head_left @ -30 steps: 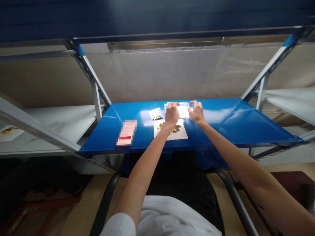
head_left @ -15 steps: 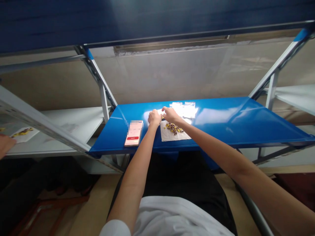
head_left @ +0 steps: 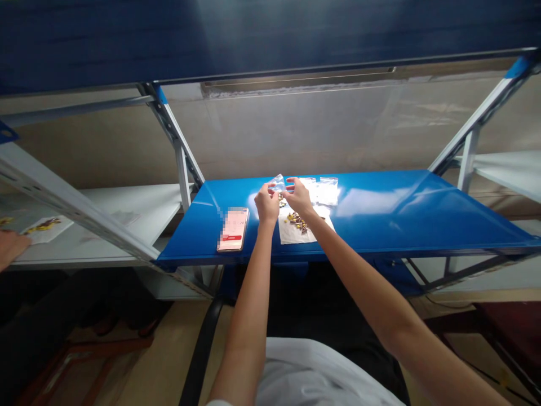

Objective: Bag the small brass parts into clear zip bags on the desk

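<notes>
A small clear plastic bag (head_left: 278,183) is held up between my hands above the blue shelf. My left hand (head_left: 267,204) is closed on its left side. My right hand (head_left: 298,197) is at its right side, thumb and fingers curved and seeming to pinch its edge. Small yellow pieces show low between the hands; whether they lie inside the bag is hard to tell. Just nearer to me, a white cloth or paper sheet (head_left: 289,235) bears a pile of small yellow and brown pieces (head_left: 298,221). My right wrist partly covers this sheet.
More clear plastic bags (head_left: 328,192) lie flat beyond my right hand. A phone (head_left: 233,230) with a lit screen rests left of my forearms. Metal posts (head_left: 180,146) flank the blue shelf (head_left: 401,214). At far left, another person's hand (head_left: 12,247) touches a white shelf.
The bag has risen between my hands and now stands more upright. My right hand has shifted slightly right, its fingers less bent. The view has moved a little.
</notes>
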Motion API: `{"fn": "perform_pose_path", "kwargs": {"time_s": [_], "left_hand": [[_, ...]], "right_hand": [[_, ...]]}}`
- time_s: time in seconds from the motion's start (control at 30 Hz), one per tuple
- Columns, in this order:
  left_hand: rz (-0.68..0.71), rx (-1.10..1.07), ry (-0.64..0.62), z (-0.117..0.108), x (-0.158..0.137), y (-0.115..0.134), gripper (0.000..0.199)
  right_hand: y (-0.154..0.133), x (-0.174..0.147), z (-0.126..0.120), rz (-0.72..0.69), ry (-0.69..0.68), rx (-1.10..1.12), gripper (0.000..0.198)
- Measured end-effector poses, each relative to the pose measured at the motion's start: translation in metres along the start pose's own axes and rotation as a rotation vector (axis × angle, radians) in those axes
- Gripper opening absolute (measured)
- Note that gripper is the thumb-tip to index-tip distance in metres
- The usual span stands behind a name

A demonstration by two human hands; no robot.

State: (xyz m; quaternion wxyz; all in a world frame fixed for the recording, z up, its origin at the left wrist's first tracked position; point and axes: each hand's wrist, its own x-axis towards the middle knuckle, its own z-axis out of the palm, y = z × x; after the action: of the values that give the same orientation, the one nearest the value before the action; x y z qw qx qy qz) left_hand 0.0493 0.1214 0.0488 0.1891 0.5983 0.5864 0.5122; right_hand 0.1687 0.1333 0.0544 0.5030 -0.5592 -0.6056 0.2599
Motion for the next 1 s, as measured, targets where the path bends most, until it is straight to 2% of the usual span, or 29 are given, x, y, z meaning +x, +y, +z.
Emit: {"fn": "perform_pose_path", "kwargs": {"time_s": [0.07,0.13,0.2,0.23,0.3,0.37,0.6,0.77,0.93,1.0], "left_hand": [[-0.002,-0.128,-0.005,-0.005,-0.020,0.007,0.034],[-0.026,-0.262,-0.016,-0.013,-0.044,0.012,0.053],[-0.076,-0.404,-0.120,-0.023,-0.068,0.016,0.072],[-0.100,-0.456,-0.172,-0.028,-0.078,0.017,0.074],[-0.123,-0.524,-0.338,-0.035,-0.094,0.019,0.065],[-0.123,-0.564,-0.451,-0.040,-0.102,0.021,0.051],[-0.032,-0.451,-0.557,-0.039,-0.105,0.019,0.023],[-0.070,-0.532,-0.538,-0.043,-0.107,0.021,0.024],[-0.153,-0.627,-0.367,-0.041,-0.108,0.029,0.034],[-0.149,-0.601,-0.316,-0.038,-0.108,0.029,0.030]], "right_hand": [[-0.008,-0.022,-0.008,0.056,-0.023,0.244,0.046],[-0.014,-0.050,-0.018,0.068,-0.051,0.448,0.045],[-0.016,-0.081,-0.030,0.105,-0.057,0.556,0.041],[-0.015,-0.094,-0.037,0.125,-0.074,0.592,0.041],[-0.013,-0.116,-0.050,0.149,-0.098,0.617,0.041],[-0.011,-0.127,-0.063,0.153,-0.120,0.610,0.042],[-0.015,-0.125,-0.094,0.135,-0.055,0.520,0.044],[-0.021,-0.128,-0.104,0.107,-0.085,0.433,0.037],[-0.027,-0.130,-0.109,0.160,-0.103,0.479,0.039],[-0.027,-0.130,-0.110,0.162,-0.153,0.477,0.042]]}}
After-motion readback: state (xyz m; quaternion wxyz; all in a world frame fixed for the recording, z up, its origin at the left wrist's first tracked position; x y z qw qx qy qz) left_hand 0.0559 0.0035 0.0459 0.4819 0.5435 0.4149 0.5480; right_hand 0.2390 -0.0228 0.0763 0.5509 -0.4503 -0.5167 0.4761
